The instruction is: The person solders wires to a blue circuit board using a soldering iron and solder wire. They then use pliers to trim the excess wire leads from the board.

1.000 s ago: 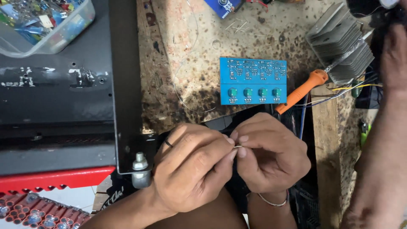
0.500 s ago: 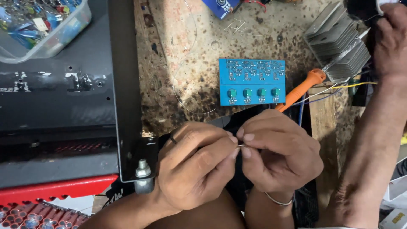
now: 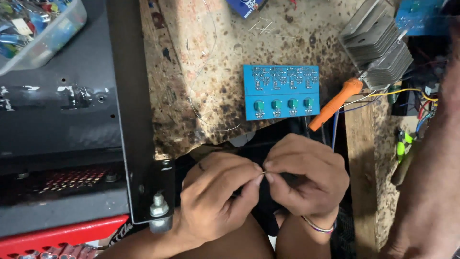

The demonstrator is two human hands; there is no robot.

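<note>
Left hand: the left hand (image 3: 215,199) is curled nearly closed, thumb and forefinger pinched together on one end of a thin wire (image 3: 264,171).
Right hand: the right hand (image 3: 306,177) is curled the same way, fingertips pinching the wire from the other side; a thin bracelet (image 3: 318,225) sits on its wrist.
Wire: very small, caught between the two sets of fingertips where the hands meet, just off the near edge of the bench (image 3: 201,72); how it is bent is too fine to tell.
Board: a blue circuit board (image 3: 280,91) lies flat on the bench just beyond the hands, with four green knobs in a row along its near side.
Iron: an orange-handled soldering iron (image 3: 335,103) lies tilted just right of the board.
Heatsink: a finned grey heatsink (image 3: 378,45) lies beyond the iron.
Case: a black metal case (image 3: 62,129) fills the left side.
Other person: an arm (image 3: 429,182) at the right edge.
</note>
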